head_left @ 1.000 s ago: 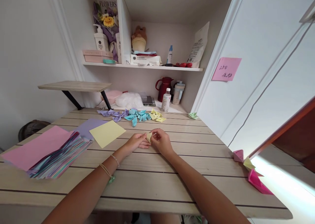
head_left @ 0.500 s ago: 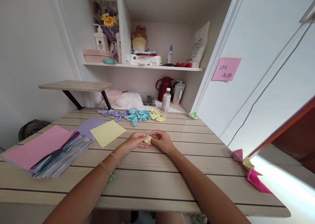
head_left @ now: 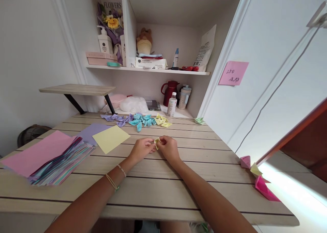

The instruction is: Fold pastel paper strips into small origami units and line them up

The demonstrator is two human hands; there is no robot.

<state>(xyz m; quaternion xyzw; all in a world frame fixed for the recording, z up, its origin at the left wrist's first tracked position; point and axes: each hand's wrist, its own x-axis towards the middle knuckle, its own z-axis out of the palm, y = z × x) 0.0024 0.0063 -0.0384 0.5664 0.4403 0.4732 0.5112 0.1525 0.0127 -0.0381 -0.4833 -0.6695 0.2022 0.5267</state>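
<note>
My left hand and my right hand meet over the middle of the wooden table. Between their fingertips they pinch a small folded yellow paper piece, held just above the tabletop. Both hands are closed on it. A flat yellow paper sheet lies to the left of my left hand, partly over a purple sheet. Further back lies a row of folded paper shapes in purple, blue and yellow.
A thick stack of coloured paper with a pink top sheet sits at the left. Pink and yellow folded shapes lie at the right edge, a green one at the back right. Bottles and a red jug stand behind, under a shelf.
The yellow piece has been folded smaller between my fingertips. Both hands have drawn closer together and shifted slightly away from me.
</note>
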